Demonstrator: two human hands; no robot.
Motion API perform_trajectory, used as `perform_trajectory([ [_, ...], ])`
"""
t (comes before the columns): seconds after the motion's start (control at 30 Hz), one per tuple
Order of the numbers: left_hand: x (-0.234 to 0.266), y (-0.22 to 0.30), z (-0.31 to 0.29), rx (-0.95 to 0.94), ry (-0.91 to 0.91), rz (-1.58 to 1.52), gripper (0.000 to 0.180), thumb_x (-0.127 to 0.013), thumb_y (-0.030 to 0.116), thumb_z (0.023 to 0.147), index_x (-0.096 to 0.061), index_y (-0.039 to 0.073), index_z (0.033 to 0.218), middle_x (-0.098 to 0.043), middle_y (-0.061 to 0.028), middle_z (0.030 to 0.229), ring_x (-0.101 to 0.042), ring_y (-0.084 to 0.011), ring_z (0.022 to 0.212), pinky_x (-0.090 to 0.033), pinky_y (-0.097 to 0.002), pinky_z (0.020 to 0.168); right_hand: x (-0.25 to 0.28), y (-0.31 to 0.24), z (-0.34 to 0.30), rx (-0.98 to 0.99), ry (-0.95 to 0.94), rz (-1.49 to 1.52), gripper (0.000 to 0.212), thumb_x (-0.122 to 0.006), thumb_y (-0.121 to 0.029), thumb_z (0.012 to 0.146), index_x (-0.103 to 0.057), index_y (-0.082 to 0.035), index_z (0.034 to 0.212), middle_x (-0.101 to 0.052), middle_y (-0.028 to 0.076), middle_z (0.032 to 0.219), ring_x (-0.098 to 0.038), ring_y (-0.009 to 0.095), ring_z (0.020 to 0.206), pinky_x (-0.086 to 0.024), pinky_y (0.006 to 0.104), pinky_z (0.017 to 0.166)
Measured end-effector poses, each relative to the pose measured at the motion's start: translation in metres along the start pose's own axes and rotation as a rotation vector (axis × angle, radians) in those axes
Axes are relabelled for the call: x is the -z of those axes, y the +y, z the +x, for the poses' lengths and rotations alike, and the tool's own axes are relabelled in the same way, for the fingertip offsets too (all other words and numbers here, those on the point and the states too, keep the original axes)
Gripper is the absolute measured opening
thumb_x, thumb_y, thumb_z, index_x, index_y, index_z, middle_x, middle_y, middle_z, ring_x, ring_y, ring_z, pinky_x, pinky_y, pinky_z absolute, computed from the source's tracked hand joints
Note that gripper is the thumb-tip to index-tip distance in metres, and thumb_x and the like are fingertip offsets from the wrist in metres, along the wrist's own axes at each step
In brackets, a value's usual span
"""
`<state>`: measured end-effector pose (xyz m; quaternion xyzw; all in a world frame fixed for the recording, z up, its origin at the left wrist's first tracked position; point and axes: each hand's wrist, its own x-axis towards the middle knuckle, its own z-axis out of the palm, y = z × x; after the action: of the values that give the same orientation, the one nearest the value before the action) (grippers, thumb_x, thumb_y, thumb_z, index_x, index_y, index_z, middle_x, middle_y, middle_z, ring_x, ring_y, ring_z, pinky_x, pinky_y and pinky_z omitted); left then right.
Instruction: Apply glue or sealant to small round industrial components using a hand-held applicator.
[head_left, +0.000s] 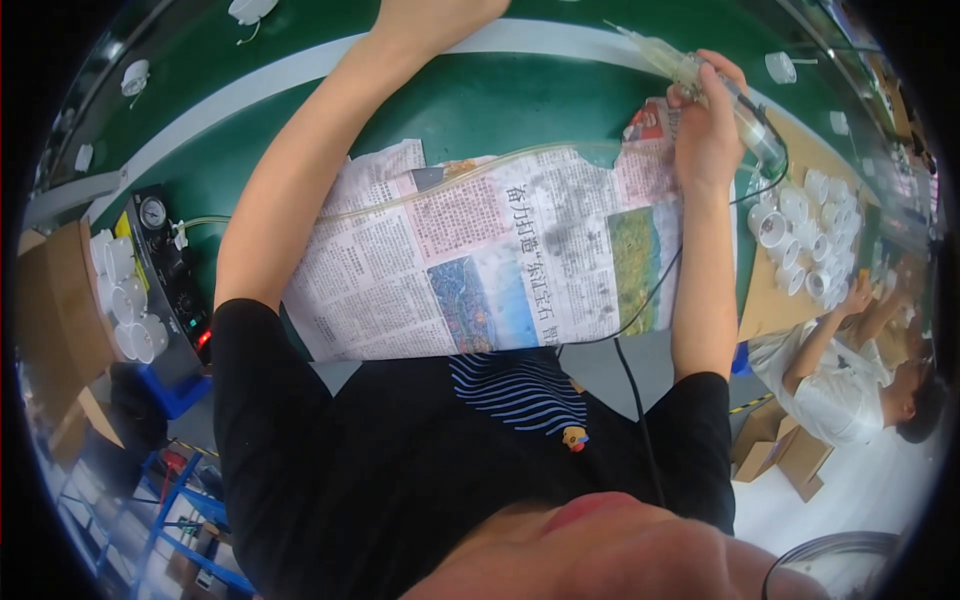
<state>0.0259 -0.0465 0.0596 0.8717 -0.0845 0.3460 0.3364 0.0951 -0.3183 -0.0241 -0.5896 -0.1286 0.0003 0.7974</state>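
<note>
My right hand (pixel 708 130) is closed around a clear dispensing syringe (pixel 752 122) at the far right of the work surface. Its pale tapered tip points up and left, over the white rail. My left hand (pixel 440 18) reaches across the far side of the surface, near that rail. The top edge of the view cuts off its fingers, so what they touch is hidden. Beneath my arms lies a sheet of newspaper (pixel 400 270) with dark smudges. A thin clear tube (pixel 450 187) runs across it.
At left stands a black controller with a gauge (pixel 152 212), beside white cups (pixel 128 300). More white cups (pixel 815 235) fill a cardboard sheet at right. White round parts (pixel 780 67) with short leads lie on the green surface (pixel 480 95). Another person (pixel 830 380) sits at far right.
</note>
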Motion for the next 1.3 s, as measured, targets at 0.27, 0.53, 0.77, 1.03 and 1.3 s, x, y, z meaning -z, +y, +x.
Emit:
perform_trajectory([
  [0.27,0.035,0.109,-0.053,-0.344,-0.513,-0.742,0.034,-0.074,0.008,0.085,-0.067,0.007,0.118,-0.066,-0.0113,0.113,-0.062,-0.0284,0.107,-0.05,-0.0382,0.094,-0.026,-0.028,-0.029,-0.251,0.24,-0.141,0.022,-0.064,-0.025,0.1,-0.063,-0.008,0.114,-0.061,0.001,0.095,-0.055,0.01,0.079,-0.045,0.0263,0.071],
  [0.53,0.029,0.147,-0.089,-0.363,-0.654,-0.995,0.033,-0.073,0.007,0.086,-0.066,0.006,0.119,-0.066,-0.0108,0.112,-0.062,-0.0276,0.106,-0.05,-0.0371,0.095,-0.023,-0.013,-0.013,-0.084,0.03,-0.064,0.015,-0.066,-0.021,0.098,-0.063,-0.011,0.109,-0.055,-0.005,0.087,-0.053,0.005,0.077,-0.04,0.0219,0.067],
  [0.77,0.032,0.145,-0.098,-0.371,-0.692,-1.076,0.033,-0.072,0.007,0.087,-0.065,0.006,0.119,-0.067,-0.0103,0.112,-0.062,-0.0268,0.106,-0.05,-0.0361,0.095,-0.021,-0.01,-0.014,-0.067,-0.026,-0.039,0.017,-0.067,-0.019,0.097,-0.062,-0.01,0.11,-0.057,-0.004,0.091,-0.053,0.005,0.081,-0.038,0.0191,0.067],
  [1.03,0.027,0.15,-0.096,-0.39,-0.674,-1.124,0.032,-0.07,0.006,0.088,-0.065,0.006,0.119,-0.067,-0.0098,0.111,-0.062,-0.026,0.105,-0.05,-0.0351,0.095,-0.022,-0.002,-0.011,-0.257,-0.323,0.961,0.018,-0.068,-0.019,0.096,-0.062,-0.01,0.111,-0.059,-0.003,0.092,-0.054,0.006,0.081,-0.04,0.0203,0.071],
  [1.3,0.02,0.195,-0.1,-0.42,-0.641,-1.168,0.031,-0.069,0.006,0.089,-0.064,0.006,0.12,-0.068,-0.0093,0.111,-0.062,-0.0252,0.104,-0.05,-0.034,0.095,-0.019,-0.01,-0.015,-0.083,-0.039,-0.124,0.018,-0.07,-0.017,0.095,-0.062,-0.01,0.109,-0.059,-0.003,0.091,-0.055,0.006,0.082,-0.04,0.0205,0.074],
])
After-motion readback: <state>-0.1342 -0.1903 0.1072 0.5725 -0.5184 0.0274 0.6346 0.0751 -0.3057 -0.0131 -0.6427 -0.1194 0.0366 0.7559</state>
